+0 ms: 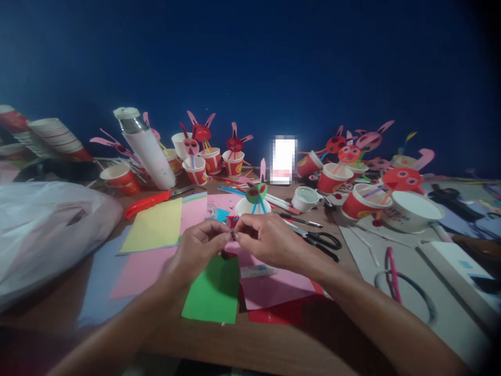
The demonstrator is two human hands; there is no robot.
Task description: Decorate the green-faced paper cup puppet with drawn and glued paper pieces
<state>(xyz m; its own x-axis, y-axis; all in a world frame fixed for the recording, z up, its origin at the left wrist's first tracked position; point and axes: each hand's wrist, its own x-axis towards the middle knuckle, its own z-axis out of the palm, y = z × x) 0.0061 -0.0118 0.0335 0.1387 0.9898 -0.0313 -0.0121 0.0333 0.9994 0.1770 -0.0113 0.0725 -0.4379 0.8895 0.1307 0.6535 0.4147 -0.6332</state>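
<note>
Hands: left hand (pixel 199 245) and right hand (pixel 266 237) meet at centre, above the coloured sheets on the desk (pixel 274 344).
Held item: small dark piece (pixel 233 236), pinched between the tips of both hands; too small to identify.
Finger state: thumb and forefinger of each hand closed onto the piece; remaining fingers curled loosely.
Key relation: the piece sits at the contact point of the two hands, equally near both; its long axis cannot be told.
Beneath: green sheet (pixel 214 292) under the left hand, pink sheet (pixel 270 284) under the right.
Just beyond: paper cup with green face (pixel 255 201), apart from the fingers.
Right of hands: black scissors (pixel 321 241), lying flat.
Far left: plastic bag (pixel 47 230).
</note>
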